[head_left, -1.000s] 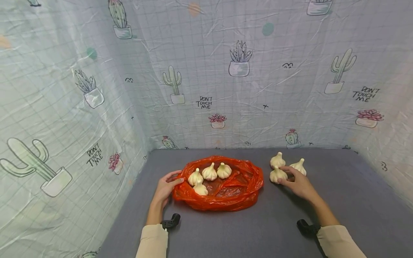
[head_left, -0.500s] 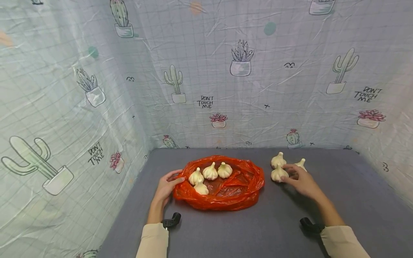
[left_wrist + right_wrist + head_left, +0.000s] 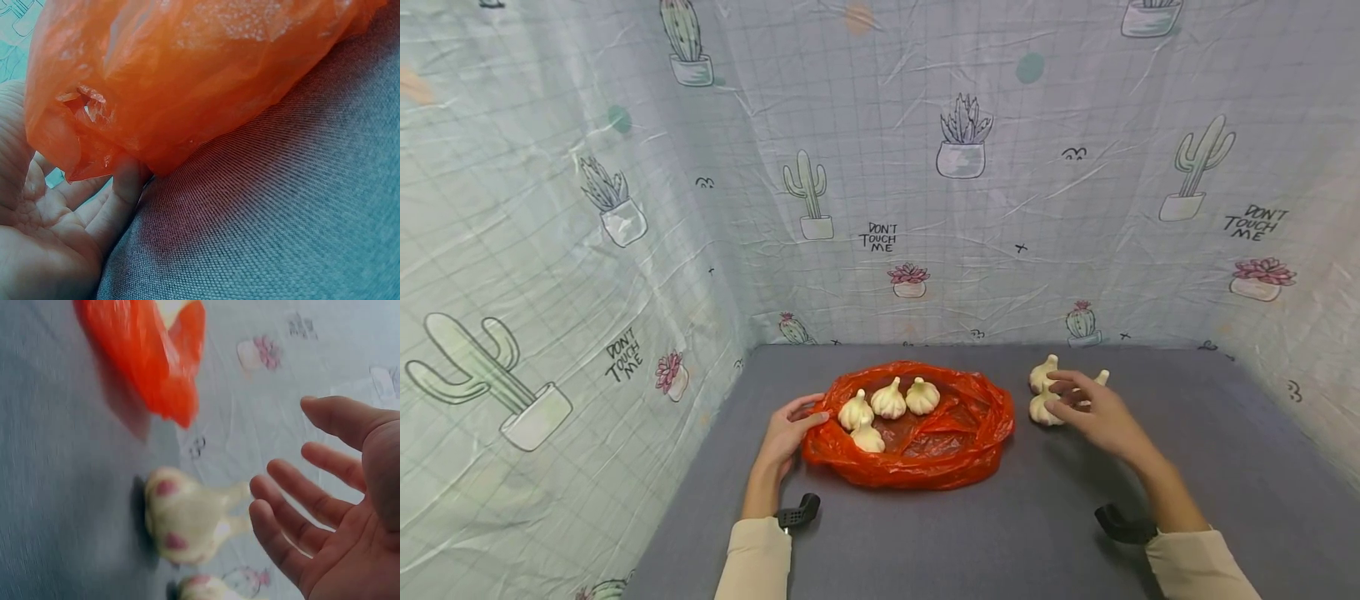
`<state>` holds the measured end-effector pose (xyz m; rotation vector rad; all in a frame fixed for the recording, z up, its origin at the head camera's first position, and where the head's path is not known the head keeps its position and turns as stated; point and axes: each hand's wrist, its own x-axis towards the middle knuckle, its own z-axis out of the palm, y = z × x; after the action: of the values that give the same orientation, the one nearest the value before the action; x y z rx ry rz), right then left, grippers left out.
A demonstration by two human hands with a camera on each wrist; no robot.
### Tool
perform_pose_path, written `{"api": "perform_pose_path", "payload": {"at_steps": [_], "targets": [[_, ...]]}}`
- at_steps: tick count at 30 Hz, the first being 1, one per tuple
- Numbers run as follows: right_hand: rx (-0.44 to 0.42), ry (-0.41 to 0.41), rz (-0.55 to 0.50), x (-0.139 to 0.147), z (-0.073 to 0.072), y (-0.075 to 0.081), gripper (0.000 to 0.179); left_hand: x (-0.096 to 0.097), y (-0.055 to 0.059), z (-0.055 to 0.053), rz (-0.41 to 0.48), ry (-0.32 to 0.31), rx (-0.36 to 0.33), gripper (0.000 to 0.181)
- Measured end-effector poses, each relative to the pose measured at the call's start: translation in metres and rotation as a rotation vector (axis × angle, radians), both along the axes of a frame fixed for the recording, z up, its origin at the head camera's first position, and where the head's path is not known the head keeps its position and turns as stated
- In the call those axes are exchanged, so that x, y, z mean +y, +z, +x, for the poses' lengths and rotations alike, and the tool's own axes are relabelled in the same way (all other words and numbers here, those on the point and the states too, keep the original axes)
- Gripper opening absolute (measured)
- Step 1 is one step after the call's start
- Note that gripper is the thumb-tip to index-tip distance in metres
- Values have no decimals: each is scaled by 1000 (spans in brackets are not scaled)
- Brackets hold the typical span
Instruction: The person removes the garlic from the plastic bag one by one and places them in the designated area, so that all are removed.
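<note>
A crumpled red plastic bag (image 3: 925, 477) lies with its mouth spread wide, several garlic bulbs (image 3: 888, 400) inside toward its left. At its left end my left hand (image 3: 785, 435) grips the rim, thumb over the edge; in the left wrist view its fingers (image 3: 128, 181) reach under the orange-looking plastic (image 3: 187, 75). My right hand (image 3: 1101, 421) hovers beside three loose bulbs: a front one (image 3: 1042, 410), one behind it (image 3: 1042, 377) and one (image 3: 1102, 377) mostly hidden by the hand. In the right wrist view its fingers are spread, holding nothing, near the bulbs (image 3: 194, 515).
Everything lies on a grey cloth-covered table (image 3: 917, 550). A hanging sheet (image 3: 992, 275) printed with cacti closes off the back and sides. Black wrist cameras (image 3: 1123, 525) sit on both forearms.
My right hand has drawn away from the front bulb and risen a little, its fingers loosening. The left hand and the bag have stayed put; the head view has shifted slightly.
</note>
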<state>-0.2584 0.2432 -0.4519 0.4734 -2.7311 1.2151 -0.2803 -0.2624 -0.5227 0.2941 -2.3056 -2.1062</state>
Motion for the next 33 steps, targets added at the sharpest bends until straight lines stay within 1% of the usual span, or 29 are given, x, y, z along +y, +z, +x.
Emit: {"api": "perform_pose_path", "payload": {"at_steps": [2,6,10,13,17,19,22,28,33], "targets": [[26,41,-39,-9,2,2,46,0,0,0,1,-1,3,45],[46,102,-102,-28,4,3,42,-1,0,0,4,-2,7,45],[50,133,-141,-49,5,0,41,0,1,1,11,2,11,44],[38,162,-172,-66,5,-5,42,0,1,1,15,4,9,44],[22,195,-189,-87,0,-11,44,1,1,1,10,0,12,45],[13,199,-194,-98,-4,-13,46,1,1,2,6,-4,18,46],[-5,175,-183,-112,-12,-13,48,1,0,2,6,-1,21,46],[-34,161,-122,-137,-26,-18,49,1,1,1,2,9,18,45],[-73,132,-85,-150,-37,-23,50,1,1,2,8,0,16,44]]}}
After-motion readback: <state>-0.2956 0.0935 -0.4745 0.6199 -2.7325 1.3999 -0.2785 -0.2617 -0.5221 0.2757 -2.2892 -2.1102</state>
